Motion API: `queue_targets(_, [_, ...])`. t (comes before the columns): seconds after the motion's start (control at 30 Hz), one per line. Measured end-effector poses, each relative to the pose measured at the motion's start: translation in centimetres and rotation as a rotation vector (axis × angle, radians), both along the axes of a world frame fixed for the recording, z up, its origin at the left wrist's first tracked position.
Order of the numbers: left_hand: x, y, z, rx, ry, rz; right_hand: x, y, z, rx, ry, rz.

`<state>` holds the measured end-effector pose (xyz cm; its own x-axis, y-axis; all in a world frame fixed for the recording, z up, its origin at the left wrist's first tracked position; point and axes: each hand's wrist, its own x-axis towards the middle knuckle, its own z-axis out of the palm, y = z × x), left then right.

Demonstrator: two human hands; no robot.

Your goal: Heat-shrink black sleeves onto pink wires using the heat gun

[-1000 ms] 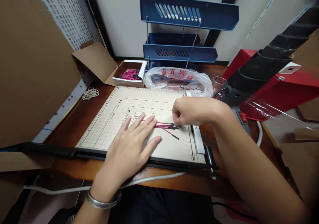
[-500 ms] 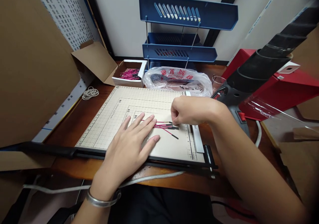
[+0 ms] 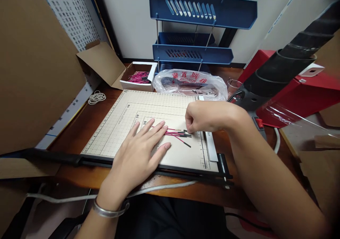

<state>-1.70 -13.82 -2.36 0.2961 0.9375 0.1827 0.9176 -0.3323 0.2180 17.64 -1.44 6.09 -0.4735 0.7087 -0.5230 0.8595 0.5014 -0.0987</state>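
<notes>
My left hand (image 3: 140, 146) lies flat with spread fingers on the grid-marked board of a paper cutter (image 3: 106, 136), pressing on several pink wires (image 3: 172, 134). Their right ends fan out from under my fingers, most with black sleeves (image 3: 187, 144). The uppermost wire has a bare, brassy-looking tip. Just right of that tip, a small black sleeve (image 3: 185, 130) sits at the fingertips of my right hand (image 3: 193, 117), apart from the wire. The right fingers are curled in a pinch, and their inner side is partly hidden.
The cutter's black handle (image 3: 58, 157) lies along the near edge. Behind the board stand a white box (image 3: 152, 72) of pink wires, a plastic bag (image 3: 191, 77) and a blue tray rack (image 3: 202, 8). A heat-gun-like black tool (image 3: 265, 79) leans at right beside a red box (image 3: 305, 93).
My right hand has shifted slightly right, and the gap between the black sleeve and the upper wire's tip has widened. My left hand stays put on the wires.
</notes>
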Motion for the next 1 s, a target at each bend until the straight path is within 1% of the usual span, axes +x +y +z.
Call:
queue_targets(0.17, [0.04, -0.04, 0.12, -0.004, -0.014, 0.004, -0.45, -0.12, 0.03, -0.003, 0.007, 0.049])
queue_targets(0.4, [-0.06, -0.01, 0.0, 0.016, 0.005, -0.007, -0.44, 0.16, -0.25, -0.014, 0.035, 0.075])
queue_targets(0.7, [-0.1, -0.01, -0.08, 0.022, 0.021, -0.009, -0.19, 0.09, -0.06, -0.012, -0.003, 0.035])
queue_targets(0.87, [-0.08, 0.0, -0.03, 0.022, 0.041, -0.004, -0.29, 0.17, -0.28, 0.003, 0.011, 0.018])
queue_targets(1.0, [-0.05, 0.03, -0.06, 0.023, 0.043, -0.003, -0.26, 0.29, -0.34, -0.005, 0.028, 0.038])
